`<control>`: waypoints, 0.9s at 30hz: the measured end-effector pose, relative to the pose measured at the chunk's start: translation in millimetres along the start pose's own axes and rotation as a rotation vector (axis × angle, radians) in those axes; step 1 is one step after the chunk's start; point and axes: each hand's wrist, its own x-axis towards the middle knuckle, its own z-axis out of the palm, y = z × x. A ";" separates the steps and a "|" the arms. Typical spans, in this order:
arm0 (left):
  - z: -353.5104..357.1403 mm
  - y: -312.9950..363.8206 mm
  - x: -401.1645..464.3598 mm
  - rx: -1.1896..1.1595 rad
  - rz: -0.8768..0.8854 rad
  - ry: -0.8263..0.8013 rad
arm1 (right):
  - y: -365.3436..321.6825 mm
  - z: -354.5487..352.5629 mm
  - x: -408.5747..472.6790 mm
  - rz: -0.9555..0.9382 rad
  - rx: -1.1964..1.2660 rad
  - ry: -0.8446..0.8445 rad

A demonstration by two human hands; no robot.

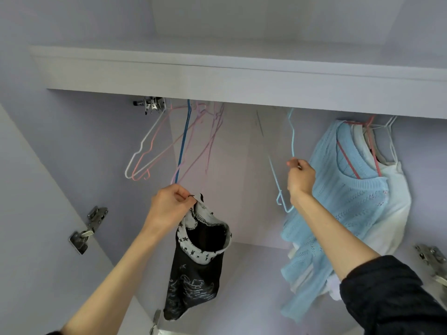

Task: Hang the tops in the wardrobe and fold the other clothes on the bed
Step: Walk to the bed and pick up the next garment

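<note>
I look up into an open wardrobe. My left hand [170, 205] pinches the neckline of a small black top [196, 267] with white star-print trim, which hangs down from my fingers. My right hand [300, 176] pinches the wire of a light blue hanger [281, 189] that hangs from the rail, between the empty hangers and the hung clothes. A light blue knit top [348, 209] hangs on a red hanger [346, 163] at the right, partly behind my right forearm, with a white top [396, 213] behind it.
Several empty hangers, white [145, 143], pink and dark blue [182, 146], hang at the left under the shelf [217, 78]. Metal door hinges sit on the left door [88, 229] and at the right edge [431, 258].
</note>
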 end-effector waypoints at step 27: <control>64.7 -20.8 -11.0 0.066 -0.111 -0.233 | 100.0 -68.7 -54.6 0.225 -0.043 -0.062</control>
